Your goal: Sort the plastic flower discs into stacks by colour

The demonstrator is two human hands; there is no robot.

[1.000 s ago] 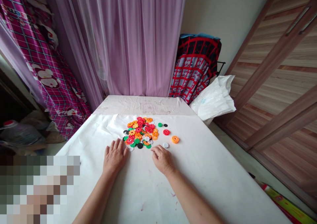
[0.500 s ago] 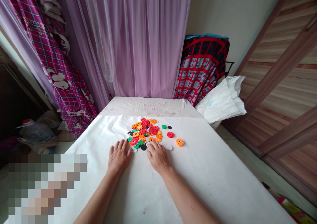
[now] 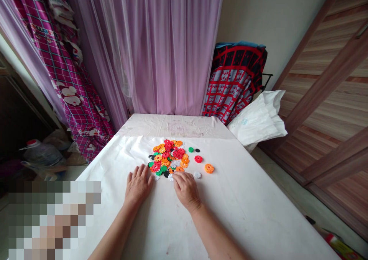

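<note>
A heap of flower-shaped plastic discs [image 3: 166,162] in red, orange, green, black and white lies on the white-covered table [image 3: 172,221]. My left hand [image 3: 139,184] rests flat at the heap's near left edge, fingers stretched out, holding nothing. At the near right edge, my right hand [image 3: 186,189] has its fingers curled together, their tips on a white flower-shaped disc [image 3: 170,177]; its thumb is mostly hidden. Apart from the heap, to the right, are stacked-looking discs: green [image 3: 191,149], black [image 3: 197,150], red [image 3: 198,159], white [image 3: 197,174] and orange [image 3: 209,168].
Behind the table hangs a purple curtain [image 3: 172,61]. A white bag [image 3: 258,118] leans by the right edge, near a red checked cloth [image 3: 232,80]. Wooden cabinet doors [image 3: 324,99] stand at the right. A plastic jug [image 3: 43,154] sits on the left.
My right hand has drawn back slightly towards me and its fingers have curled in, with a white disc now showing at their tips. The left hand has stayed in place.
</note>
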